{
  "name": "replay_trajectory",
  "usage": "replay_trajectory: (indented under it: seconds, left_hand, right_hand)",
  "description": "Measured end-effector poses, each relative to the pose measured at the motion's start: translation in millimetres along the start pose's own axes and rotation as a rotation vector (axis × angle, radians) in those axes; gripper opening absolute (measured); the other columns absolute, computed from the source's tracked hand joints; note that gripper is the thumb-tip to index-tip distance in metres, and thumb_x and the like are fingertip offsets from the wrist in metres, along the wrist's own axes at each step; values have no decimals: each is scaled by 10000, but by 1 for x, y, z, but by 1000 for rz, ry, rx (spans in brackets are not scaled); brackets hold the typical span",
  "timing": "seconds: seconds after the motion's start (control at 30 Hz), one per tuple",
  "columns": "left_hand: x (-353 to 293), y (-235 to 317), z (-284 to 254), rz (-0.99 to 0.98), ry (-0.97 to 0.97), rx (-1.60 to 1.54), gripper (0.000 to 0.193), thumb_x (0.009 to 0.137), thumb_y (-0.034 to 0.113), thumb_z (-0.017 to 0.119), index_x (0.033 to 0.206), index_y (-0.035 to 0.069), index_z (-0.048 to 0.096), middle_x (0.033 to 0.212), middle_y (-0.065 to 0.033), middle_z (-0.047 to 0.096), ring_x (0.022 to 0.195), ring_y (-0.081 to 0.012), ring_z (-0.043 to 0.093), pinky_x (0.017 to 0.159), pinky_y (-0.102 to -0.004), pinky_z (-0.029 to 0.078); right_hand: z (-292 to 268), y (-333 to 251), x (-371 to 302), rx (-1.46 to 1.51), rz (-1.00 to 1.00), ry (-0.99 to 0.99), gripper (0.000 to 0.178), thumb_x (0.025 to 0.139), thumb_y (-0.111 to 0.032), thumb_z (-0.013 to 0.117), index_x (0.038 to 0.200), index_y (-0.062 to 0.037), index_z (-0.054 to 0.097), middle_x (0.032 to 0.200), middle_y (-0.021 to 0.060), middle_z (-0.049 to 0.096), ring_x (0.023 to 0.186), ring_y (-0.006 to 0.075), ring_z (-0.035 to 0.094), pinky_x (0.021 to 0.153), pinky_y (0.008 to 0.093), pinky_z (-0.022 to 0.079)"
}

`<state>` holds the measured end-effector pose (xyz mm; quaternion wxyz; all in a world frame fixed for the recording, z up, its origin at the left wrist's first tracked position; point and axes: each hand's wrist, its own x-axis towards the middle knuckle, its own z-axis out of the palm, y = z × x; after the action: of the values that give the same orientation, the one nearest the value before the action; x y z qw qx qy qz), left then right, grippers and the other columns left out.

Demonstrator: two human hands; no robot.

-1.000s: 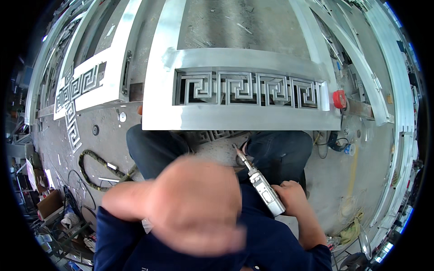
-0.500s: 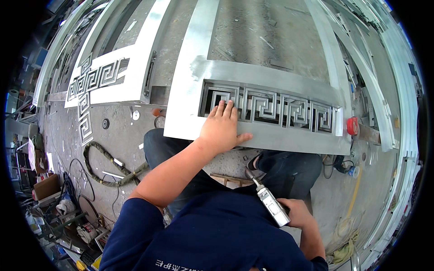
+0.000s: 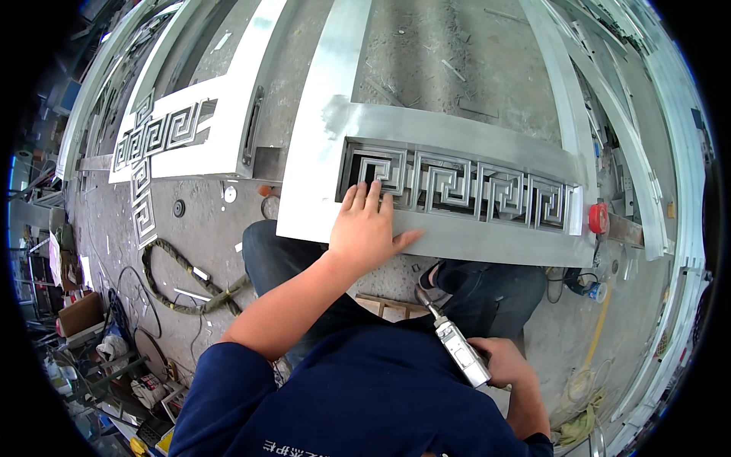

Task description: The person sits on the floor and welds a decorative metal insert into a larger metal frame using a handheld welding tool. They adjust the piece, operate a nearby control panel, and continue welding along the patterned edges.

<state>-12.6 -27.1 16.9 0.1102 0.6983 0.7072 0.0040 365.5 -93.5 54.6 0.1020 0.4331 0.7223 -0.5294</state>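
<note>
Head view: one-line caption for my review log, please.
Left hand pressed flat on a metal fretwork panel; right hand grips a slim silver tool.

from here my right hand [image 3: 509, 364] hides the rear of the silver tool [image 3: 457, 344]; the metal frame [image 3: 472, 244] covers my knees; clutter at lower left is too small to tell.

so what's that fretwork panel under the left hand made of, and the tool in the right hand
Fretwork panel: looks like bare metal, probably aluminium or steel, with a dull brushed grey sheen and crisp cut edges. The left hand lies flat on it. Tool in the right hand: silvery metal body, seemingly polished, with a thin metal tip.
</note>
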Motion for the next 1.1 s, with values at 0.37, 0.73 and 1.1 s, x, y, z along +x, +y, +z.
replay_trajectory:
  seconds: [0.37, 0.73, 1.1]
  left_hand:
    - [2, -2, -6, -15, -10, 33, 946, 924, 731, 592, 1341, -119, 603, 1517, -265, 537, 1423, -410, 508, 1217, -441, 370]
    - [-5, -4, 11, 7, 150, 20, 882, 926, 694, 606, 1309, -101, 616, 1498, -264, 554, 1410, -421, 511, 1219, -465, 358]
    - [-7, -4, 11, -34, 122, -31, 801, 971, 625, 585, 1360, -75, 596, 1531, -265, 516, 1434, -423, 484, 1236, -484, 324]
  right_hand:
    - [0, 6, 3, -19, -49, 18, 575, 659, -151, 823, 1225, -114, 734, 969, 193, 748, 910, 394, 722, 792, 433, 569]
    - [-17, 14, 1, 279, 58, -211, 714, 698, -155, 852, 1373, -52, 647, 1121, 147, 770, 962, 258, 743, 853, 367, 573]
    - [-87, -55, 109, 28, -140, 538, 306, 883, -150, 781, 1123, 32, 731, 895, 82, 737, 784, 127, 650, 713, 302, 516]
